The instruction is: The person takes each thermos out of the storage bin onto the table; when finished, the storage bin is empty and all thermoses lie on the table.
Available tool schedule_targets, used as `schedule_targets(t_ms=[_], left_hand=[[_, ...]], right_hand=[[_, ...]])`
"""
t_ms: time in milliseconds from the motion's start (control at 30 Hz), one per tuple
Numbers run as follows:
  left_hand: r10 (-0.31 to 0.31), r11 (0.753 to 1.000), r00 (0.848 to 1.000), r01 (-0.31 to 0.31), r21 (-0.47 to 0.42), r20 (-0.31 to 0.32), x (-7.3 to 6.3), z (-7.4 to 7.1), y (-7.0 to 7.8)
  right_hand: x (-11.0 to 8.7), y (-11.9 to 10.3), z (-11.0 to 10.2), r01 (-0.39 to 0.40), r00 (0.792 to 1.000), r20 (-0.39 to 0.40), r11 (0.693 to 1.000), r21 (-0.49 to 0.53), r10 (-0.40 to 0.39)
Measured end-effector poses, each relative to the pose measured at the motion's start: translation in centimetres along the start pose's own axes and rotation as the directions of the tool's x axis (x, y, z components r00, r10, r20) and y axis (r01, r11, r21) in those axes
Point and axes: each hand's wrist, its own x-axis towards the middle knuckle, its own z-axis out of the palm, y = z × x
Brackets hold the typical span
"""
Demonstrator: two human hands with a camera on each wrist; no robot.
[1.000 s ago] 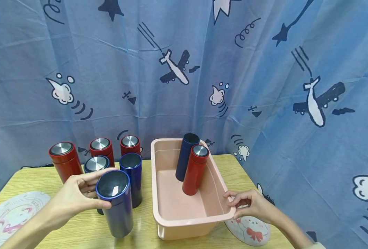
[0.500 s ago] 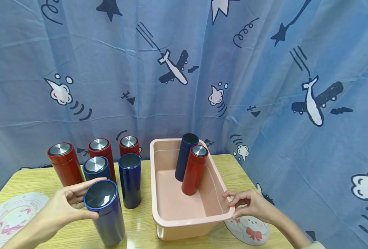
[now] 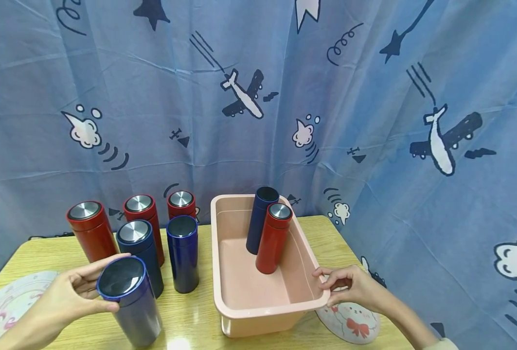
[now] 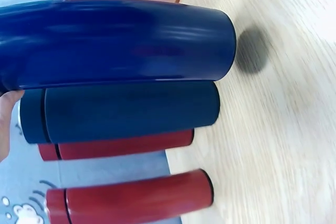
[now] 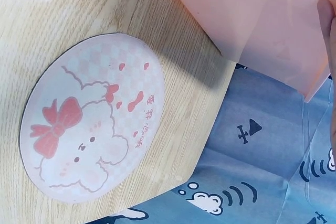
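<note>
My left hand [image 3: 72, 296] grips a shiny blue thermos flask [image 3: 137, 316] near its black top, thumb on the near side. In the left wrist view a small shadow lies apart from its base, and only part of the hand shows. A darker blue flask with a steel lid [image 3: 146, 257] stands just behind it, and another blue flask [image 3: 184, 262] is to its right. My right hand [image 3: 350, 287] pinches the right rim of a pink plastic bin [image 3: 264, 311]. Inside the bin a red flask [image 3: 273, 243] and a dark blue flask [image 3: 258, 223] stand slightly tilted.
Three red flasks stand at the back left, among them the leftmost red flask [image 3: 93, 236]. A round mat with a pink print [image 3: 8, 311] lies at left; a round bear mat [image 5: 94, 119] lies beside the bin. A blue patterned curtain [image 3: 188, 97] hangs behind the table [image 3: 197, 321].
My left hand has moved left and toward the near edge with the blue flask, away from the other blue flask. The right hand and bin have stayed put.
</note>
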Motion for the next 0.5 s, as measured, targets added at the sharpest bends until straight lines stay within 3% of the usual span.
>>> schedule_targets(t_ms=[367, 500], left_hand=[[0.005, 0.997, 0.999, -0.008, -0.078, -0.038, -1.0, -2.3, -1.4], [-0.059, 0.998, 0.994, 0.06, 0.014, -0.088, -1.4, -3.3, -2.0]], right_hand=[[0.0, -0.1, 0.0, 0.008, 1.0, -0.002, 1.0, -0.003, -0.008], [0.0, -0.1, 0.1, 0.003, 1.0, -0.009, 1.0, -0.021, -0.003]])
